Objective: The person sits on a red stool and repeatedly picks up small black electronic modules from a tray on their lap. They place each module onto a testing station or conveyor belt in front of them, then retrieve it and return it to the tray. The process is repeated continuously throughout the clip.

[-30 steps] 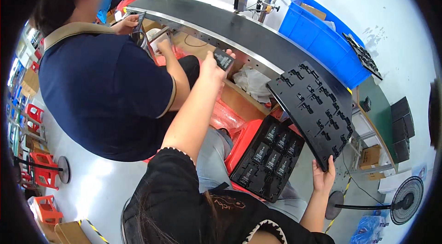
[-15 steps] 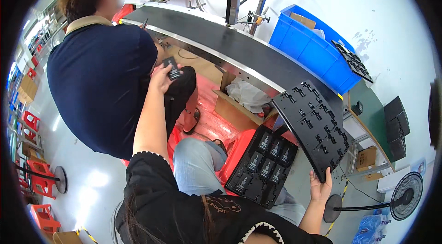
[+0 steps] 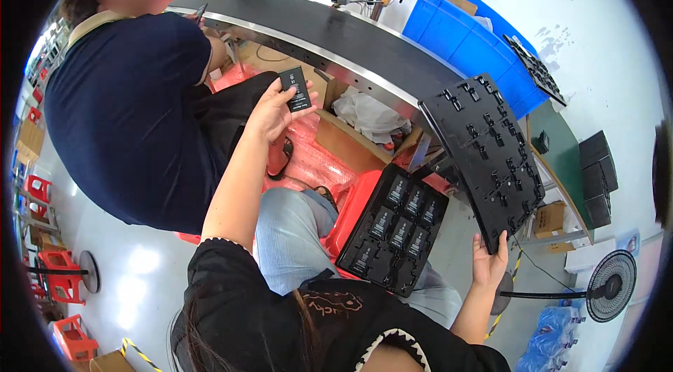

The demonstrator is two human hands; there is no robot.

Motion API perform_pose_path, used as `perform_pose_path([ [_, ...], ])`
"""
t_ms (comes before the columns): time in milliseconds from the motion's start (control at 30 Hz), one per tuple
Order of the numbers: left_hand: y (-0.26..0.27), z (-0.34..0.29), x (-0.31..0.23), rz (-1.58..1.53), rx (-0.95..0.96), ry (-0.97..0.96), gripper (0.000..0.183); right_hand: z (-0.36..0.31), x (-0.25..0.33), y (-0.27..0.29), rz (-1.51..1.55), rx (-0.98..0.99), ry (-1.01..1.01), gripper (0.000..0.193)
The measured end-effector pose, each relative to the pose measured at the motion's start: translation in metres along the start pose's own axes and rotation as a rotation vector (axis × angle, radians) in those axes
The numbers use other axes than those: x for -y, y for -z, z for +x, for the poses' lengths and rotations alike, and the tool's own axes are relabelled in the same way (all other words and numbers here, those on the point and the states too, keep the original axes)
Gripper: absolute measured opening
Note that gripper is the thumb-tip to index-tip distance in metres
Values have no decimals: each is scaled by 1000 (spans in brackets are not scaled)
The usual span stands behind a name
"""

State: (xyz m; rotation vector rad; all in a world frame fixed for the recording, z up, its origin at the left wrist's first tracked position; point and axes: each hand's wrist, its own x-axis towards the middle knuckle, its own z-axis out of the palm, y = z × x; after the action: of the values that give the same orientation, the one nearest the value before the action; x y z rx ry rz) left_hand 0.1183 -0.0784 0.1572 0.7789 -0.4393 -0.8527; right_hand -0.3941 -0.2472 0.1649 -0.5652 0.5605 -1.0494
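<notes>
My left hand (image 3: 273, 114) is closed round a flat black battery (image 3: 295, 89) with white print, held up between the conveyor and my lap. My right hand (image 3: 489, 260) grips the lower corner of a black tray (image 3: 463, 151), fingers on its edge. This tray is tilted up beside the conveyor's end, its moulded holders facing me. Lower down, a second black tray (image 3: 348, 257) rests on a red stool (image 3: 341, 226) by my legs. Several similar batteries (image 3: 400, 232) sit in its slots, printed sides up.
A co-worker in a dark blue shirt (image 3: 133, 119) sits close on the left, at the black conveyor (image 3: 294, 25). Beyond it stands a blue bin (image 3: 456, 35) with another black tray on its rim. A cardboard box (image 3: 347, 140) lies under the conveyor; a fan (image 3: 611, 286) stands at right.
My left hand has moved right, away from the co-worker, with the battery in it. The tray in my right hand is raised slightly. The view has shifted, and the co-worker appears farther left.
</notes>
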Motion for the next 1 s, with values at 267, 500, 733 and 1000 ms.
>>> perform_pose_path([
  [267,0,9,5,-23,-69,20,36,-5,7,-1,-2,39,42,24],
  [500,13,4,6,-64,-216,-19,29,-8,19,7,6,25,81,23],
  [733,8,-18,7,-104,-326,-119,23,-6,19,14,34,66,82,23],
  [1000,10,-30,3,1,-320,-105,30,-6,19,8,51,105,67,24],
])
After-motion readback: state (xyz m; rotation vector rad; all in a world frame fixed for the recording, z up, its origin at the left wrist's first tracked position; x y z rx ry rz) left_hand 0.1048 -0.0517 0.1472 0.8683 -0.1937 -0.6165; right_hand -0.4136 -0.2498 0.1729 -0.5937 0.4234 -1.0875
